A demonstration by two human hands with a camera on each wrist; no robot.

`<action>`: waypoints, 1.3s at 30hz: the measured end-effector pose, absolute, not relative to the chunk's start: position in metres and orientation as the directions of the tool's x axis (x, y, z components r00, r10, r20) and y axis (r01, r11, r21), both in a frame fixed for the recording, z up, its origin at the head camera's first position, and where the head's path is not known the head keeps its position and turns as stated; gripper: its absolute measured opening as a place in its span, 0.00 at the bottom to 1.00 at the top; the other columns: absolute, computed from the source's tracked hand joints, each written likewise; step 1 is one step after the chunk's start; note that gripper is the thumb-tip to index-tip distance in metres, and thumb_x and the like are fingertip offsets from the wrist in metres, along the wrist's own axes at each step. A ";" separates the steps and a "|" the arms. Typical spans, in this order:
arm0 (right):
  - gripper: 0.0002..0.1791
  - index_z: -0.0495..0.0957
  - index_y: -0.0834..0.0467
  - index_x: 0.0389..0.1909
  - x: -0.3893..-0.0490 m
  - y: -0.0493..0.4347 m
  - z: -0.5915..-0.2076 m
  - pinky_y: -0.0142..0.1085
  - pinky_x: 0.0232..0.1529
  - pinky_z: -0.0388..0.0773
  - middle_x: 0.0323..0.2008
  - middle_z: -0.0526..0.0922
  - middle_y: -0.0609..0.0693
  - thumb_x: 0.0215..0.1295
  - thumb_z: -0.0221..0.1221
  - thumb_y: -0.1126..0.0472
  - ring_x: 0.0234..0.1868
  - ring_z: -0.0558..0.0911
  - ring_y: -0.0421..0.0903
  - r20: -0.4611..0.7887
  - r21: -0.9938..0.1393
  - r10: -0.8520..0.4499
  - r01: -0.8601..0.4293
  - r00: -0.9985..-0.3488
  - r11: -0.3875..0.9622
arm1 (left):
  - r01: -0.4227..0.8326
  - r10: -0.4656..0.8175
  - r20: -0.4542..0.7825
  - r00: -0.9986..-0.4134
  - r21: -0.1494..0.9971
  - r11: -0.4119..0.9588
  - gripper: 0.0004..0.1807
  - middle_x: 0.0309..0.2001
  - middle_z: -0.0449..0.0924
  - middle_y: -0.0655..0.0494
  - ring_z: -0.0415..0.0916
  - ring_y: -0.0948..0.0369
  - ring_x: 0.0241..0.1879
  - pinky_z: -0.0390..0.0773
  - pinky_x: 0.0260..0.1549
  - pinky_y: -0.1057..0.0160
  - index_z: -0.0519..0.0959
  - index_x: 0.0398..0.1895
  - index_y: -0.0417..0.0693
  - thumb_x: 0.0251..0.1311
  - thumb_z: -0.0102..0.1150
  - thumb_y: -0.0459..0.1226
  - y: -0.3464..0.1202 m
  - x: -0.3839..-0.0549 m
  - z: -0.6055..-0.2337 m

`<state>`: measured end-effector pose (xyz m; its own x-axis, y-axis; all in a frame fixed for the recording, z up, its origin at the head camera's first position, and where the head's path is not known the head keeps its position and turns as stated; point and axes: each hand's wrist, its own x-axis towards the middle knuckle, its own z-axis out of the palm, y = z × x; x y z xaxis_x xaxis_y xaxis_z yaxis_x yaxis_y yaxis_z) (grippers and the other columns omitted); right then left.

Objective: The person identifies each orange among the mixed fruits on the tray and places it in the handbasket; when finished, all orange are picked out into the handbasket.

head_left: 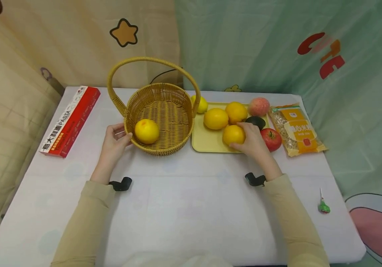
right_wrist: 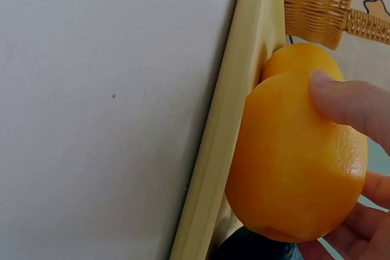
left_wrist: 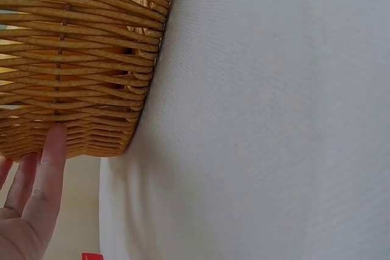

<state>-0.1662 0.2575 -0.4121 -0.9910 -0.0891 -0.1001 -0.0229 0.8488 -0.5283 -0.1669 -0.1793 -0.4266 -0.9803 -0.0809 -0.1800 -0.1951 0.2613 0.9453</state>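
Note:
My left hand (head_left: 113,142) is at the left side of a wicker basket (head_left: 162,151) with a tall arched handle. In the left wrist view, its extended fingers (left_wrist: 49,175) touch the basket's woven outer wall. Inside the basket lies a round yellow fruit (head_left: 146,131). Over the near part of a pale yellow tray (head_left: 204,145), my right hand (head_left: 253,140) grips a smooth orange (right_wrist: 298,162) between thumb and fingers. Around it are a yellow fruit (head_left: 215,118), another orange-yellow fruit (head_left: 236,112), a dark green avocado (head_left: 256,121) and a red apple (head_left: 271,140).
A pink peach (head_left: 259,106) sits at the tray's back right, a lemon (head_left: 202,105) at its back left. Right of the tray lies a grain packet (head_left: 299,129). A red pasta box (head_left: 70,122) is far left, a green lollipop (head_left: 324,206) near the right edge.

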 end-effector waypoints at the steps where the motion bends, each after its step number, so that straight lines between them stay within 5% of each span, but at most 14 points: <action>1: 0.45 0.61 0.60 0.70 -0.166 0.257 -0.413 0.59 0.71 0.61 0.68 0.63 0.61 0.55 0.72 0.54 0.68 0.58 0.60 -0.099 -0.521 -0.091 -0.026 -0.991 0.853 | -0.194 -0.079 -0.179 -0.981 0.945 0.261 0.32 0.70 0.59 0.40 0.64 0.48 0.69 0.81 0.46 0.74 0.51 0.72 0.39 0.71 0.52 0.37 -0.179 -0.167 -0.427; 16: 0.46 0.62 0.69 0.64 -0.158 0.243 -0.417 0.55 0.69 0.65 0.62 0.68 0.67 0.47 0.75 0.59 0.62 0.63 0.64 0.032 -0.408 -0.105 -0.109 -0.994 0.906 | -0.193 -0.078 -0.181 -0.980 0.960 0.202 0.32 0.71 0.58 0.40 0.64 0.48 0.69 0.82 0.46 0.75 0.51 0.72 0.39 0.71 0.52 0.37 -0.178 -0.171 -0.429; 27: 0.50 0.59 0.65 0.69 -0.162 0.221 -0.393 0.56 0.67 0.68 0.63 0.68 0.62 0.49 0.73 0.51 0.63 0.64 0.59 0.044 -0.605 -0.046 -0.063 -0.998 0.794 | -0.195 -0.100 -0.179 -0.979 0.964 0.183 0.32 0.70 0.59 0.41 0.65 0.48 0.68 0.81 0.41 0.79 0.52 0.72 0.40 0.70 0.51 0.35 -0.180 -0.169 -0.432; 39: 0.48 0.60 0.60 0.69 -0.174 0.170 -0.376 0.51 0.66 0.72 0.64 0.70 0.58 0.49 0.74 0.54 0.60 0.71 0.55 0.089 -0.784 -0.085 -0.122 -0.992 0.609 | -0.203 -0.106 -0.187 -0.977 0.963 0.178 0.32 0.71 0.59 0.42 0.65 0.50 0.68 0.81 0.45 0.76 0.52 0.73 0.41 0.71 0.51 0.36 -0.178 -0.167 -0.431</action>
<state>-0.1739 0.1704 -0.3759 -0.9924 -0.0848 0.0890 -0.1224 0.6088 -0.7838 -0.1674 -0.1784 -0.4308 -0.9767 -0.1064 -0.1865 -0.2032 0.1778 0.9628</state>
